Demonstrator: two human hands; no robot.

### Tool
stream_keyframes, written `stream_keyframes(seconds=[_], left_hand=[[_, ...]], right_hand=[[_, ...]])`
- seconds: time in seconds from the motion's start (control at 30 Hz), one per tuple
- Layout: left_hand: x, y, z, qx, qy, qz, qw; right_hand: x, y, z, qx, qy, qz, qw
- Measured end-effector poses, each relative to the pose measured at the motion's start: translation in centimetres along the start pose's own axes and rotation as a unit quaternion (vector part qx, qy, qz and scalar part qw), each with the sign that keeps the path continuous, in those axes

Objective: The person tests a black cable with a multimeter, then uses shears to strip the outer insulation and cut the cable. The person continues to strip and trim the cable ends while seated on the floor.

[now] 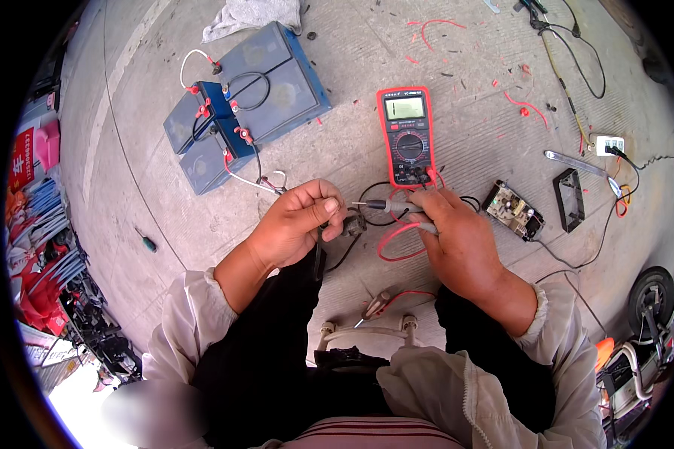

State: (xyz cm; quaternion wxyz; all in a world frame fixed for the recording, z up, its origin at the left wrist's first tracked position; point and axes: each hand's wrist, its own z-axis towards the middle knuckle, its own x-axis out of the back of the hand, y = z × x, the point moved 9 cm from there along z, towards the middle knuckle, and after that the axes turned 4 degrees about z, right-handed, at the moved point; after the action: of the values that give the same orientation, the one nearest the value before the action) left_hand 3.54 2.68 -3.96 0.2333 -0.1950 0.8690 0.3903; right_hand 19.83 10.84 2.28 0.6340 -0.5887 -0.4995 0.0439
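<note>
My left hand [292, 232] is closed around a black cable with a dark connector [353, 223] beside its fingertips. My right hand [457, 239] grips a grey-and-black test probe [374, 204], its metal tip pointing left toward my left fingers; a red lead [389, 243] loops below it. Above my hands lies a red digital multimeter [407, 135] with leads plugged in. At the upper left are several grey-blue battery blocks [251, 71] joined by short wires. An opened circuit board [511, 209] lies right of my right hand, beside a black plastic case [568, 200].
Below my hands lies another probe [374, 307] near a stool frame. A power strip [609, 144] with cords, a screwdriver [146, 241], a cloth [251, 16] and wire scraps are on the concrete floor [142, 187]. Piled goods line the left; a wheel [644, 299] stands at right.
</note>
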Motion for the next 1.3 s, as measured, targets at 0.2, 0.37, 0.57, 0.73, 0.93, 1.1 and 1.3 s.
stream_keyframes(seconds=[0.2,0.37,0.57,0.73,0.93,1.1,1.3], left_hand=[[0.0,-0.2,-0.1,0.007,0.011,0.000,1.000],[-0.3,-0.2,-0.2,0.024,0.002,-0.004,1.000],[-0.2,-0.4,-0.3,0.024,-0.003,-0.014,1.000],[0.0,-0.3,-0.3,0.011,0.008,-0.015,1.000],[0.4,-0.4,-0.2,0.007,0.027,-0.005,1.000],[0.3,-0.3,-0.1,-0.002,0.025,-0.007,1.000],[0.2,-0.2,-0.2,-0.007,0.034,0.003,0.999]], right_hand=[[-1.3,-0.3,-0.3,-0.002,-0.033,0.024,0.999],[-1.5,0.0,-0.4,-0.003,-0.023,0.021,1.000],[-1.9,0.3,-0.4,-0.013,-0.027,0.011,0.999],[-1.8,0.3,-0.5,-0.015,-0.022,0.011,1.000],[-1.6,0.1,-0.4,-0.015,-0.023,0.005,1.000],[-1.9,0.6,-0.4,-0.066,-0.052,0.051,0.995],[-2.3,0.6,-0.4,-0.071,-0.071,0.042,0.994]])
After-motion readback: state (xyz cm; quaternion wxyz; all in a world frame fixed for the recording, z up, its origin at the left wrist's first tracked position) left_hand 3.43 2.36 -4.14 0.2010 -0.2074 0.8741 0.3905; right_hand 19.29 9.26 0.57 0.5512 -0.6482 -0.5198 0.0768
